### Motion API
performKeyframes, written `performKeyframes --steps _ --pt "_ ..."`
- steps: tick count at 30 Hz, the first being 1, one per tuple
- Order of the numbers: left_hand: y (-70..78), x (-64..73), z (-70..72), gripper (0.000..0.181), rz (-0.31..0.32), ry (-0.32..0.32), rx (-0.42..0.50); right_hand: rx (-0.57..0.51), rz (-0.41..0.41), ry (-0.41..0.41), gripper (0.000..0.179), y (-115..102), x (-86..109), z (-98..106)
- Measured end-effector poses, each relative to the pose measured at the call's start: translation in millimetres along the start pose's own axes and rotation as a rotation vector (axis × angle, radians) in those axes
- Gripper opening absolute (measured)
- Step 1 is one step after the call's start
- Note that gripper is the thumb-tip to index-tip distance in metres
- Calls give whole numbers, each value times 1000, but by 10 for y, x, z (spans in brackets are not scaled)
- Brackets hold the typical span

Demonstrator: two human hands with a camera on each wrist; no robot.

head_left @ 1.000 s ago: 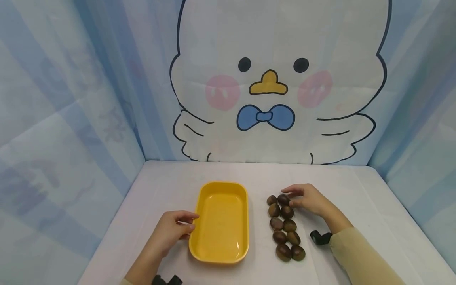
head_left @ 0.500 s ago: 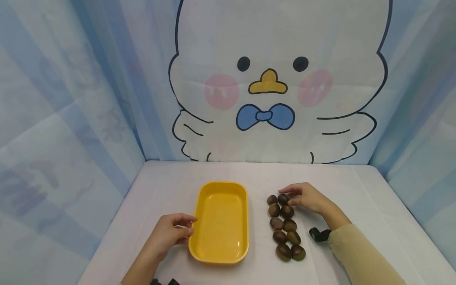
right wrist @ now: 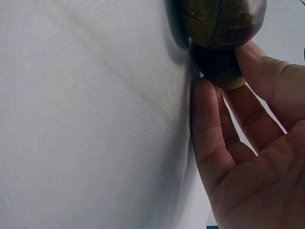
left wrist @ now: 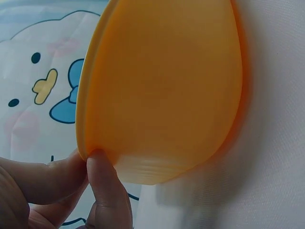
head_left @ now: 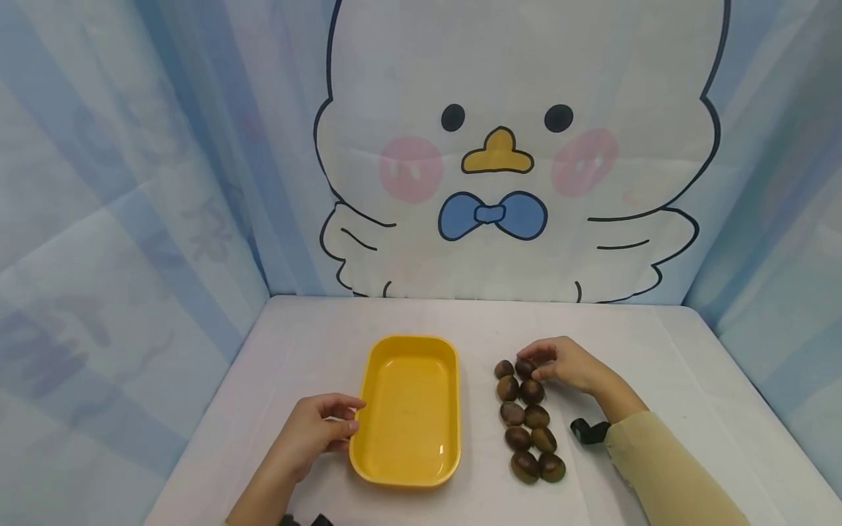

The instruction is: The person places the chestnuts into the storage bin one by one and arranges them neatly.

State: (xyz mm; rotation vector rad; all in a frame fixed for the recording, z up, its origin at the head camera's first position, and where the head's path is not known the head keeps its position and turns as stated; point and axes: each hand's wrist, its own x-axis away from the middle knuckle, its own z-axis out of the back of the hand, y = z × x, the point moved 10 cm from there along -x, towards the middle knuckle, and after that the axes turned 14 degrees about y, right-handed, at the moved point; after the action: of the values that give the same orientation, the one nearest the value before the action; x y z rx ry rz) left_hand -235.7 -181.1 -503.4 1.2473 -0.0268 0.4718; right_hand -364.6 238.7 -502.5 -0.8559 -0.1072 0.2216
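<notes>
A yellow plastic tray (head_left: 411, 409) stands left of centre on the white table. My left hand (head_left: 305, 431) pinches its left rim; in the left wrist view the thumb (left wrist: 106, 183) lies against the tray's outer wall (left wrist: 162, 90). To the right of the tray, several brown chestnuts (head_left: 517, 438) lie in two columns. At the far end of the right-hand column, my right hand (head_left: 571, 364) has its thumb and fingers on both sides of a chestnut (head_left: 524, 367). In the right wrist view this chestnut (right wrist: 228, 76) is partly hidden behind a nearer one (right wrist: 228, 21).
A white cloth covers the table (head_left: 316, 321). Behind it hangs a curtain (head_left: 487, 270) printed with a cartoon bird, and blue-and-white curtains (head_left: 131, 292) close in the sides. A black wrist camera (head_left: 588, 432) sits by the right sleeve (head_left: 664, 467).
My right hand has edged slightly left and away, its fingers now closer around the far chestnut. My left hand has slid a little along the tray's rim toward the person. Tray and chestnuts stay put.
</notes>
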Motion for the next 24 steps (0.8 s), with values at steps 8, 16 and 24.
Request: performKeyframes --steps 8,16,24 --pt "-16 -6 -8 32 -6 6 -4 10 -53 46 41 52 15 51" --pt "-18 11 -10 32 -5 1 13 25 -61 75 39 72 5 91" --pt "-25 9 2 33 -8 -1 33 10 -22 108 40 -58 6 173"
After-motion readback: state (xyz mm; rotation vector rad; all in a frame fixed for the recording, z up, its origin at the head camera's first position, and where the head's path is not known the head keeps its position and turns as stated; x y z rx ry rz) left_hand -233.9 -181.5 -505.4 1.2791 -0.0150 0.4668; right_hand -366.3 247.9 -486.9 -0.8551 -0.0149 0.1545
